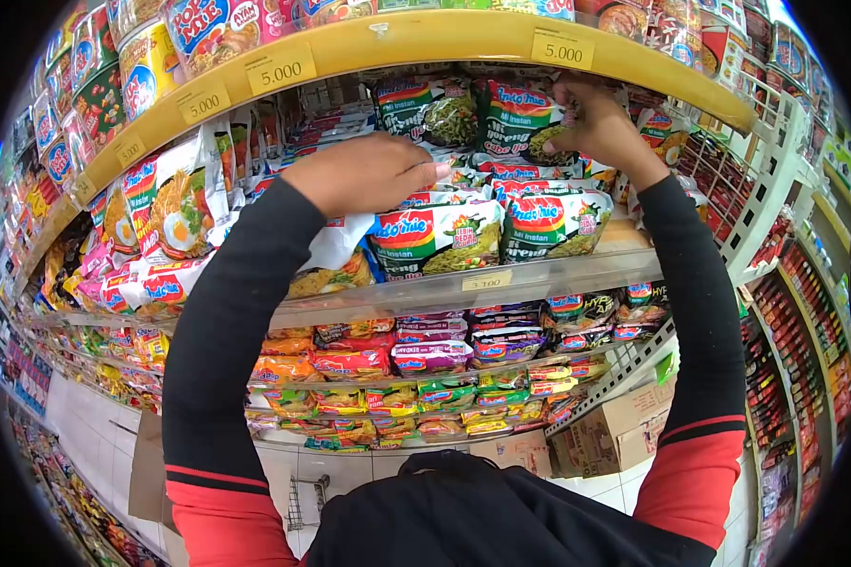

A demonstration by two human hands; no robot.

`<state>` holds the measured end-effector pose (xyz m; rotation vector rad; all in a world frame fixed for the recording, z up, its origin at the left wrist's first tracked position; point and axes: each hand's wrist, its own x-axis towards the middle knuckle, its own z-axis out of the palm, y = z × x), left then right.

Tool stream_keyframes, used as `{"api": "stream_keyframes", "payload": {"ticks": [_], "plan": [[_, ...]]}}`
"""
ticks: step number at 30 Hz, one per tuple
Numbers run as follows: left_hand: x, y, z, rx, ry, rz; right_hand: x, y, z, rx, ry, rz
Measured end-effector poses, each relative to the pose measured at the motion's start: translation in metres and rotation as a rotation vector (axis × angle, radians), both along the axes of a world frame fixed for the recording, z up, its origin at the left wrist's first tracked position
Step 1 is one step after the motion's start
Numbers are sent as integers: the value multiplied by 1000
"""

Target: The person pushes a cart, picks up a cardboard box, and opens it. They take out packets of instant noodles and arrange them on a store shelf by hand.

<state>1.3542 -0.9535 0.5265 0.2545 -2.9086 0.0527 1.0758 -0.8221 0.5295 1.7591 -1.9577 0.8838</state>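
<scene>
My right hand grips the right edge of a green and black instant noodle packet, thumb on its front and fingers around its upper side. That packet stands upright at the back of the shelf, beside a matching noodle packet. Over the noodle packs left of there hovers my left hand, its thumb stretched to the right and its fingers partly hidden from view. It appears to hold nothing. In front of both hands, two rows of the same green packs face me, with a front noodle packet near the shelf lip.
A yellow shelf edge with price tags, bearing cup noodles, arches above my hands. Noodle packets of other colours fill the lower shelves. A white rack post stands at the right, with cardboard boxes on the floor.
</scene>
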Motion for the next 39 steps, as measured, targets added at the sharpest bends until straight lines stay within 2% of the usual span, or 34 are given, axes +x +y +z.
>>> {"api": "stream_keyframes", "payload": {"ticks": [2,3,5,6,7,9,10,12,14,16,18,19,20,22,23,24,25,26,27,28,29,30,31,32,34,35,37,39], "plan": [[-7,-11,-4,-28,-7,106,1,3,2,88,20,-5],[-10,-10,2,-35,-125,162,-4,3,1,85,21,-4],[-15,-8,6,-71,-149,174,-21,5,-2,-195,108,118],[-16,-6,8,-104,-176,185,-21,7,1,-197,110,123],[-19,-3,9,-105,-174,191,-21,10,4,-242,-8,252],[-24,4,10,-216,-225,350,-12,20,11,-198,-178,289],[-25,1,7,-217,-224,352,-5,25,16,-181,-264,304],[-29,-6,-2,-419,-195,330,-6,24,19,39,-500,260],[-30,-6,-8,-426,-195,358,2,8,13,4,-504,379],[-28,-4,-6,-434,-195,386,13,-14,15,-23,-362,363],[-19,-5,4,-171,-324,401,41,-20,25,157,-434,213],[-10,-4,3,-162,-199,321,51,-25,25,77,-435,330],[-5,-4,5,-165,-192,323,48,-42,18,53,-433,444],[11,19,24,-109,-188,285,46,-68,13,16,-207,411],[16,34,29,-57,-59,325,40,-85,7,19,-202,417],[14,38,30,-54,-57,332,41,-97,4,-138,101,400],[12,42,28,-199,27,338,41,-105,-1,-293,399,375],[12,43,25,-342,105,342,37,-109,-8,-286,393,382],[10,33,15,-441,279,131,47,-96,-6,-234,407,322],[6,22,9,-442,272,132,58,-83,-1,-187,421,259],[-1,12,5,-574,334,31,62,-71,3,-67,331,222],[-6,2,3,-711,396,-75,57,-66,3,-79,327,220],[-9,-3,5,-547,331,-63,46,-60,4,-144,382,208],[-11,-8,8,-560,330,-66,35,-53,5,-208,441,196],[-14,-9,15,-412,277,81,19,-30,12,-18,483,-108],[-17,-14,9,-479,376,127,18,-21,17,-14,485,-107],[-20,-17,17,-484,344,138,15,-9,27,286,350,-179],[-25,-27,22,-494,308,145,-13,-14,16,200,272,-133]]}}
